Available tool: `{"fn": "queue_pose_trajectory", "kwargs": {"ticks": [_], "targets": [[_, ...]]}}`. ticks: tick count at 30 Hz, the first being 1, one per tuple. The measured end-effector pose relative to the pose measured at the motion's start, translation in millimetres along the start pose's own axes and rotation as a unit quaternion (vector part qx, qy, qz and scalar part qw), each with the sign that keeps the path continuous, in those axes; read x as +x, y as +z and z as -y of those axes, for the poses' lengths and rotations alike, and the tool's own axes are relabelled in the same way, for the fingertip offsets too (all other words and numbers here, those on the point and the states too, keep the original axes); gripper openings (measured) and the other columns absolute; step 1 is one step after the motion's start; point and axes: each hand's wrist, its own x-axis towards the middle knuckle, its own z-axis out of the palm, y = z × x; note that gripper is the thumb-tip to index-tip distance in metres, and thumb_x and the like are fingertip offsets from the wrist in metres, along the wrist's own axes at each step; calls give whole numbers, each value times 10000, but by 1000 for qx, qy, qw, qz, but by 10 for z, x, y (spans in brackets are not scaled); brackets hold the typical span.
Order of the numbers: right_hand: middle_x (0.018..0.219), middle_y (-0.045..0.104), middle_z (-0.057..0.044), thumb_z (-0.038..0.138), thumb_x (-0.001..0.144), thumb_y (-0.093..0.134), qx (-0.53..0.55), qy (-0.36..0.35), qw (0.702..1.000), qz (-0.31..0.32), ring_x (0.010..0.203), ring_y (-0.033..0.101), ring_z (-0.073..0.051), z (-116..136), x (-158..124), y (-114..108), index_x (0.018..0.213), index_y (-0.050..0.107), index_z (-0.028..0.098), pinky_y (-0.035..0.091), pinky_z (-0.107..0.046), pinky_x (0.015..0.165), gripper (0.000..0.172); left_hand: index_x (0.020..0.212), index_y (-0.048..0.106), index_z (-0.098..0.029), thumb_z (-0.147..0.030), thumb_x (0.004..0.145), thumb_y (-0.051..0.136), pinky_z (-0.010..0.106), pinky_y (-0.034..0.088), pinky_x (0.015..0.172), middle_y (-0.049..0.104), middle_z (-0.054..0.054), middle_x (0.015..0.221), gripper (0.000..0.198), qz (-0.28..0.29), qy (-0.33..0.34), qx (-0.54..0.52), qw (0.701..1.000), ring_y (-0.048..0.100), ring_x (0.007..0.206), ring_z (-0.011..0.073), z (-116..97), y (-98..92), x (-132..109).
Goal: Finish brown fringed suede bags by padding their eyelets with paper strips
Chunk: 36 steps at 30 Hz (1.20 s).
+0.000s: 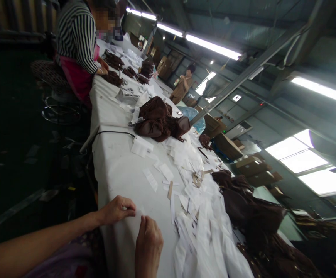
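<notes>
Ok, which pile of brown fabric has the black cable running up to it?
The lone brown pile halfway down the table: the black cable ends at its left edge; the others have none.

Paper slips (185, 162) on table (118, 173), beside garments (159, 119)

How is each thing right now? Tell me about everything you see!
Left hand: fingers curled, pinching white slip.
Right hand: curled, touching the slip's edge.
Paper slips: scattered loose on the table.
Brown garment: crumpled in a heap.
Black cable: lying across table.
Ceiling lights: switched on.
</notes>
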Motion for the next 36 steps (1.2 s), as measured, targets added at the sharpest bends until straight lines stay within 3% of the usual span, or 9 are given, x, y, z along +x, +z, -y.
{"fn": "queue_pose_trajectory", "kwargs": {"ticks": [3, 6, 9, 12, 17, 21, 30, 34, 36], "targets": [[676, 628, -18, 277, 972, 405, -19, -1, 1000, -15, 632, 600, -183, 12, -7, 6, 816, 596, 214, 358, -284, 617, 254, 838, 683, -163, -374, 786, 663, 227, 444, 709, 681, 7, 770, 218, -8, -29, -5, 1000, 598, 751, 150, 15, 26, 2], [691, 637, -17, 269, 978, 378, -36, -11, 999, 2, 641, 611, -187, 46, -1, -27, 809, 596, 224, 368, -286, 623, 279, 1077, 628, -195, -359, 710, 738, 206, 410, 612, 631, -36, 735, 417, 8, -43, 20, 999, 534, 647, 118, -2, 40, 30], [796, 683, -39, 307, 980, 372, -25, -15, 999, 20, 711, 645, -196, 51, -36, -65, 984, 601, 211, 403, -288, 664, 248, 901, 679, -198, -363, 734, 716, 209, 389, 631, 596, -30, 706, 238, 52, -8, 52, 997, 516, 661, 118, -56, -12, 78], [918, 711, -97, 424, 942, 437, -32, 10, 999, 29, 766, 674, -221, -52, -164, -61, 1259, 478, 147, 431, -288, 644, 423, 766, 654, -186, -368, 800, 641, 212, 392, 646, 606, -10, 732, 185, 63, -1, 56, 996, 545, 693, 127, -93, -128, 91], [592, 666, 3, 363, 968, 351, -65, 49, 989, 127, 553, 659, -202, -351, -397, -81, 819, 590, 254, 321, -279, 474, 302, 799, 477, -208, -439, 892, 471, 184, 347, 422, 509, -71, 530, 250, 73, -79, 14, 994, 523, 423, 104, -88, -214, 17], [619, 663, 9, 437, 980, 292, 56, 76, 983, 155, 550, 641, -171, -443, -355, -318, 852, 570, 244, 317, -252, 478, 362, 809, 364, -232, -574, 856, 462, 172, 342, 311, 484, -98, 474, 359, 111, -147, -101, 978, 544, 348, 132, -199, -124, 64], [699, 656, -7, 406, 949, 367, 174, 129, 966, 141, 621, 594, -150, -389, -361, -851, 881, 609, 215, 346, -227, 562, 316, 799, 385, -210, -534, 861, 487, 143, 336, 285, 488, -98, 450, 345, 171, -114, -82, 975, 552, 337, 123, -659, 76, 145], [532, 436, 34, 405, 932, 373, 169, 149, 968, 107, 533, 464, -117, -294, -473, -928, 584, 442, 201, 251, -239, 507, 408, 811, 401, -198, -458, 884, 461, 152, 375, 317, 519, -74, 469, 277, 198, -104, -64, 973, 577, 373, 131, -672, 173, 101], [527, 323, 46, 395, 912, 388, 180, 160, 965, 106, 515, 390, -103, -271, -531, -964, 548, 349, 202, 202, -244, 489, 414, 892, 439, -177, -430, 874, 477, 167, 406, 331, 648, 15, 694, 256, 185, -103, -45, 976, 615, 427, 134, -714, 187, 108]]}}
